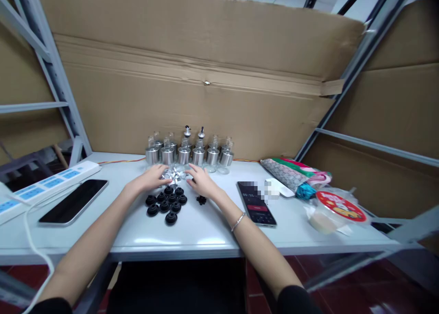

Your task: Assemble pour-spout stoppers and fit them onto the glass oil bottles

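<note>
My left hand (152, 178) lies at the left side of a small pile of shiny silver pieces (175, 175), its fingers stretched over the pile's edge. Opposite it, my right hand (203, 182) reaches in from the right, fingers apart. Nothing shows as gripped in either hand. Toward me sits a cluster of round black caps (165, 206). Small black parts (201, 199) are heaped just below my right hand. Behind the pile stand rows of clear glass bottles with silver sleeves (184, 156). Two at the back carry silver tops with black tips (201, 133).
A phone (256, 204) lies right of my right arm, and a dark-screened phone (74, 202) lies left beside a white power strip (51, 186). At right are a patterned folded umbrella (286, 173) and a red-lidded tub (340, 206). Cardboard (192, 108) walls the back.
</note>
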The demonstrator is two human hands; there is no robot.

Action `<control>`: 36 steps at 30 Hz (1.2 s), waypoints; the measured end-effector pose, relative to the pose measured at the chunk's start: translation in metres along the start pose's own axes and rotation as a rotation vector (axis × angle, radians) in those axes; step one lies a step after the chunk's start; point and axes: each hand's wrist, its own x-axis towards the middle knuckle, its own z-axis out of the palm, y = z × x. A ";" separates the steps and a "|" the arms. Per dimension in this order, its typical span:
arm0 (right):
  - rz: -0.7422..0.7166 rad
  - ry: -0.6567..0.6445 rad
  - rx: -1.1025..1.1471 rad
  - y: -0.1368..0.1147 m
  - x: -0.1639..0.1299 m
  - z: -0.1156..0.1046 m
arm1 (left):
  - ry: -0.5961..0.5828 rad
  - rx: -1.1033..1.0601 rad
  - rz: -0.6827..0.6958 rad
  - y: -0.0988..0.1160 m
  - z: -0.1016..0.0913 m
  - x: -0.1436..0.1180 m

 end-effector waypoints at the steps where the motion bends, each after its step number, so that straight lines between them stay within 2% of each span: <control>1: -0.013 0.048 0.004 -0.001 -0.001 -0.002 | 0.023 0.012 0.004 0.003 -0.002 -0.004; 3: -0.038 0.137 0.018 -0.004 -0.003 -0.004 | 0.072 0.021 0.035 0.012 -0.005 -0.013; 6: -0.076 0.274 0.057 -0.008 -0.004 -0.007 | 0.172 -0.025 0.195 0.026 -0.003 -0.028; 9: -0.105 0.510 0.170 -0.008 0.002 -0.012 | 0.256 -0.048 0.282 0.033 0.001 -0.033; 11: -0.046 0.675 0.250 -0.005 0.015 -0.021 | 0.304 -0.046 0.317 0.034 0.000 -0.030; 13: 0.033 0.758 0.260 0.001 0.035 -0.037 | 0.362 -0.032 0.333 0.034 -0.005 -0.025; 16: 0.136 0.702 0.155 0.014 0.073 -0.068 | 0.447 -0.001 0.337 0.034 -0.013 -0.016; 20: 0.151 0.672 -0.030 0.034 0.116 -0.105 | 0.524 0.016 0.342 0.037 -0.018 -0.009; 22: 0.273 0.573 -0.123 0.043 0.127 -0.114 | 0.559 0.013 0.333 0.039 -0.016 -0.009; 25: 0.407 0.439 -0.197 0.054 0.135 -0.116 | 0.583 0.018 0.332 0.041 -0.011 -0.013; 29: 0.474 0.385 -0.227 0.057 0.143 -0.106 | 0.560 0.041 0.347 0.039 -0.007 -0.021; 33: 0.538 0.376 -0.238 0.049 0.153 -0.092 | 0.554 0.047 0.374 0.040 -0.008 -0.026; 36: 0.576 0.423 -0.220 0.044 0.155 -0.089 | 0.556 0.046 0.394 0.042 -0.009 -0.028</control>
